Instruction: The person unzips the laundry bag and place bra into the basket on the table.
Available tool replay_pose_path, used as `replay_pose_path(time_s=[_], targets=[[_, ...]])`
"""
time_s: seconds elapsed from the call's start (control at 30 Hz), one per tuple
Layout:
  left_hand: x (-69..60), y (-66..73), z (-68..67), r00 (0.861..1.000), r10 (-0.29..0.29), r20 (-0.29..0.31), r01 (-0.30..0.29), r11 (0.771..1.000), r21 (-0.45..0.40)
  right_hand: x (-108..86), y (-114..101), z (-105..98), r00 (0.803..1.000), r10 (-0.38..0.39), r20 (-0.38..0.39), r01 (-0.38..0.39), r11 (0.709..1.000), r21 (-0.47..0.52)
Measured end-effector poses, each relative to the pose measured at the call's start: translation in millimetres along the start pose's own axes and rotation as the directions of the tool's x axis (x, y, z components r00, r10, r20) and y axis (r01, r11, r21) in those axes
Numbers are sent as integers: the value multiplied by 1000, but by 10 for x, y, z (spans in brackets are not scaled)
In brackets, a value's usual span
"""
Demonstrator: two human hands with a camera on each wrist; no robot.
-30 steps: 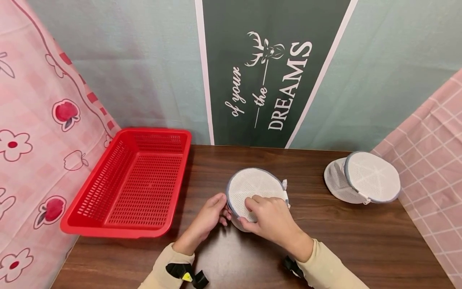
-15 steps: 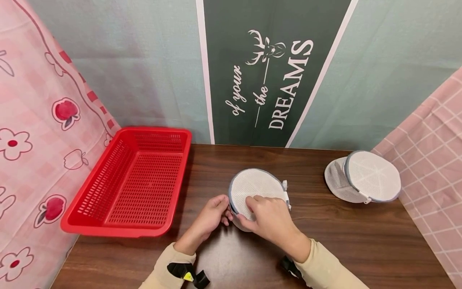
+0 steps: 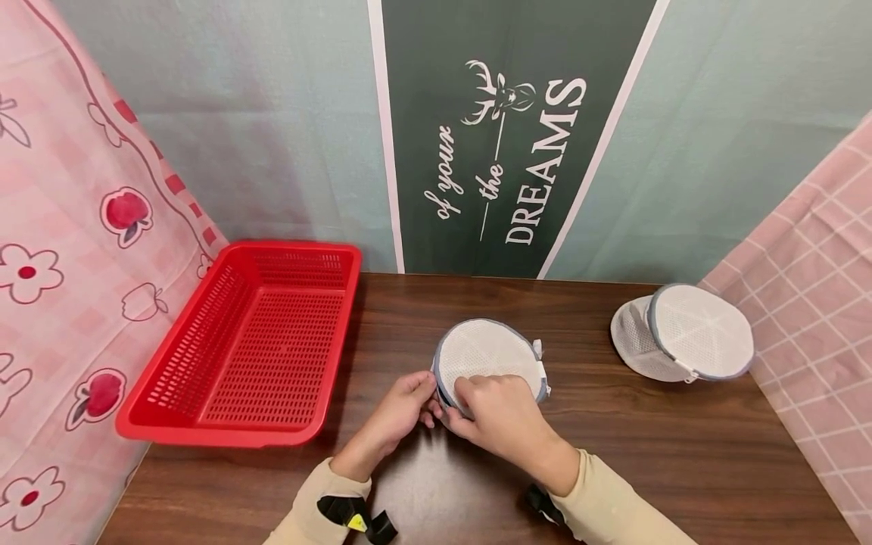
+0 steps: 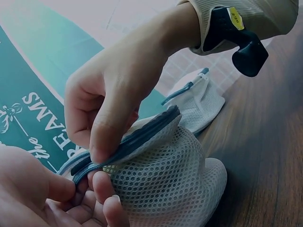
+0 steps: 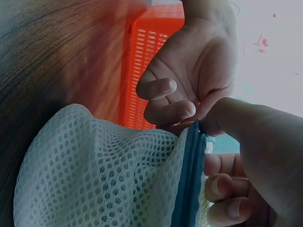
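A round white mesh laundry bag with a blue-grey zipper edge stands on the table in front of me. My left hand pinches the zipper edge on the bag's left side between thumb and forefinger; its other fingers curl loosely below. My right hand lies over the bag's top and grips the edge near the left fingertips. In the left wrist view, the right thumb presses on the zipper while the mesh side bulges below. The right wrist view shows both thumbs close together at the zipper's end. Whatever they pinch there is mostly hidden.
A red plastic basket stands to the left, its perforated floor visible. A second white mesh bag stands at the right, near the pink checked cloth. Green printed cloth hangs behind the wooden table.
My right hand has shifted slightly left along the bag's near edge, closer to the left hand. The bag has moved a little to the right. The basket and second bag stay put.
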State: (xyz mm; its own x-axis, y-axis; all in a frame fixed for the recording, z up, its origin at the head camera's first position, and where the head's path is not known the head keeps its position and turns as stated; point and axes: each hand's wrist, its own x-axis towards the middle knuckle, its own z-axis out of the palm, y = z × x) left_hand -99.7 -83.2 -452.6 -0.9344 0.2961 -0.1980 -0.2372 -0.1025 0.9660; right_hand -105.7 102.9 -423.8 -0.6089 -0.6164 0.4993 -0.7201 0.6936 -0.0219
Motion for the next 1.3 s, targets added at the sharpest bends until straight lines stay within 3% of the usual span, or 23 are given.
replay_pose_path(time_s=[0.37, 0.83, 1.3], targets=[[-12, 3, -12, 1000, 4, 15, -4, 1000, 8, 4, 5, 27, 999, -54, -2, 54, 997, 59], [-20, 7, -18, 1000, -6, 12, 6, 1000, 4, 17, 11, 15, 999, -28, -35, 32, 994, 108], [-11, 3, -32, 1000, 0, 12, 0, 1000, 5, 77, 78, -183, 997, 9, -74, 5, 981, 195]])
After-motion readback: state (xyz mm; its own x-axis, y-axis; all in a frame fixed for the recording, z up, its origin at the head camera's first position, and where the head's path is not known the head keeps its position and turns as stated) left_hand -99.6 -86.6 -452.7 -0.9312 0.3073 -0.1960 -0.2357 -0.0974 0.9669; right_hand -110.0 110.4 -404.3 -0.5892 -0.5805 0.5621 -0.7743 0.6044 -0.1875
